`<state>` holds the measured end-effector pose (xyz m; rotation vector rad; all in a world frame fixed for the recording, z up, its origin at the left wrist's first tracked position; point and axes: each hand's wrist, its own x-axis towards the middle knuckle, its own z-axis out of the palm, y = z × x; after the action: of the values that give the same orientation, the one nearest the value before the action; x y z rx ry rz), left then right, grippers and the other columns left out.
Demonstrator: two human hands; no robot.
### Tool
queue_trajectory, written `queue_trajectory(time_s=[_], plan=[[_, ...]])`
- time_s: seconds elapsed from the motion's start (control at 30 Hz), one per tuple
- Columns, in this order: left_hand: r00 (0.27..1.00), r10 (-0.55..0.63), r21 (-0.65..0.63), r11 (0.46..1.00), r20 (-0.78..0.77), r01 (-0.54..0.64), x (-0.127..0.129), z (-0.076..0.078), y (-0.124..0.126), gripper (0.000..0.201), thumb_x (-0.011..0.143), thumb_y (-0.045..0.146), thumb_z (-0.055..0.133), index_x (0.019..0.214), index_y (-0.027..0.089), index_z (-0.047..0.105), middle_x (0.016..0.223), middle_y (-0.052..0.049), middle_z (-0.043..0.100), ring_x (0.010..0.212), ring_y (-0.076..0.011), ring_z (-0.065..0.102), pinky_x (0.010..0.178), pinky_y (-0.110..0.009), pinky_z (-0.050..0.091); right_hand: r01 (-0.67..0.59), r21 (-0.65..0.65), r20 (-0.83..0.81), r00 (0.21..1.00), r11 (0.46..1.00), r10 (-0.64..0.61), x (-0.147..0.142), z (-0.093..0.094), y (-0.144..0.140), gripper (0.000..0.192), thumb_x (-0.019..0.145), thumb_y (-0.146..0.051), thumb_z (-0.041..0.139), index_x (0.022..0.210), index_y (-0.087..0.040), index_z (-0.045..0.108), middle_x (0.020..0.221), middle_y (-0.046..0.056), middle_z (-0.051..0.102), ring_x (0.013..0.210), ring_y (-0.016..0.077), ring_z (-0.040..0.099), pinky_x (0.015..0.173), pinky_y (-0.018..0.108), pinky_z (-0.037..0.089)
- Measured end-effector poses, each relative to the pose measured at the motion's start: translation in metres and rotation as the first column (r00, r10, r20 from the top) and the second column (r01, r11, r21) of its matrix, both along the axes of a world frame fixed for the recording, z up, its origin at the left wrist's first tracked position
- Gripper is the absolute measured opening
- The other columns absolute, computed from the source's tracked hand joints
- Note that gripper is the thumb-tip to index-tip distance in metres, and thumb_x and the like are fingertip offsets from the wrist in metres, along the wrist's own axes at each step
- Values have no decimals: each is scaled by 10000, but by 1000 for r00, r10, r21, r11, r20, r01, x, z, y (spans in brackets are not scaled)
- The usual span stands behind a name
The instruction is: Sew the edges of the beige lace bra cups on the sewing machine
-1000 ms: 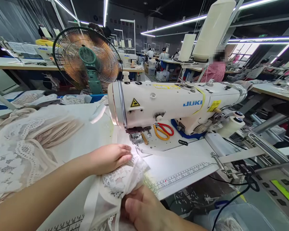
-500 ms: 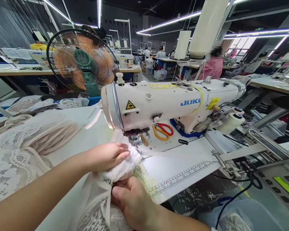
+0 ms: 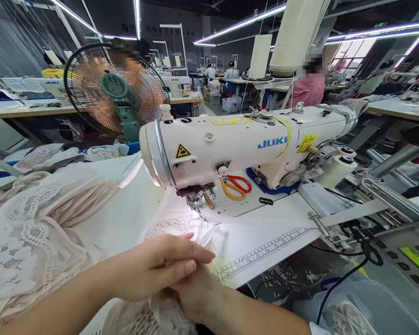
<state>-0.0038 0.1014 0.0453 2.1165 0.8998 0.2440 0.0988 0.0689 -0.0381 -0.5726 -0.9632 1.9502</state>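
Since earlier: left hand lifted over right hand, fingers loosely extended, holding nothing. Right grip hidden, cannot tell. Lace fabric beneath, near bench front edge.

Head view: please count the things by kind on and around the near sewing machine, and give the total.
Sewing machine: 1
Scissors: 1
Fan: 1
Big thread cones above the machine: 2
Small thread cones at the machine's right end: 2
Hands on the lace cloth, left hand over right hand: 2
Total: 9
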Motion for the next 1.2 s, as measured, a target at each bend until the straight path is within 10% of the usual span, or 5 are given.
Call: queue_trajectory(time_s=[0.17, 0.43, 0.57, 0.9, 1.2], plan=[[876, 459, 365, 849, -152, -382, -6, -20, 27, 454, 872, 374, 266, 985, 176, 659, 1032, -74, 687, 951, -219, 626, 872, -349, 514, -39, -170, -222, 975, 985, 0, -5, 3, -2, 325, 586, -240, 709, 893, -180, 617, 824, 34, 666, 843, 221, 630, 812, 368, 477], [833, 301, 431, 899, -464, -84, -2, -35, 37, 453, 895, 255, 254, 1123, 95, 612, 1214, -162, 585, 1066, -264, 573, 917, -381, 482, -70, -108, -271, 962, 992, 38, -6, 3, -1, 365, 640, -256, 668, 992, -184, 607, 833, 30, 663, 784, 196, 626, 763, 329, 483], [808, 279, 440, 897, -519, -28, 0, -33, 32, 405, 913, 242, 260, 1060, 148, 625, 1132, -132, 600, 961, -231, 591, 840, -350, 504, -210, 140, 222, 959, 968, 176, 24, 9, -5, 206, 713, -301, 596, 871, -171, 620, 725, 13, 625, 651, 144, 575, 638, 264, 465], [711, 392, 612, 788, -584, 68, 2, -49, 19, 222, 841, 178, 456, 909, 132, 662, 1053, -166, 574, 880, -274, 549, 730, -389, 481, -681, 692, 633, 414, 239, -654, 92, 29, 77, 441, 804, -62, 442, 1227, -140, 535, 1264, 91, 560, 1223, 251, 417, 990, 385, 369], [692, 505, 674, 738, -516, -36, 12, -61, 5, 365, 903, 190, 360, 1202, 111, 555, 1236, -137, 561, 974, -270, 551, 842, -385, 464, -790, 598, 567, 300, 133, -767, 89, 19, 78, 80, 721, -85, 572, 675, -147, 593, 802, 54, 588, 810, 186, 475, 693, 285, 388]])
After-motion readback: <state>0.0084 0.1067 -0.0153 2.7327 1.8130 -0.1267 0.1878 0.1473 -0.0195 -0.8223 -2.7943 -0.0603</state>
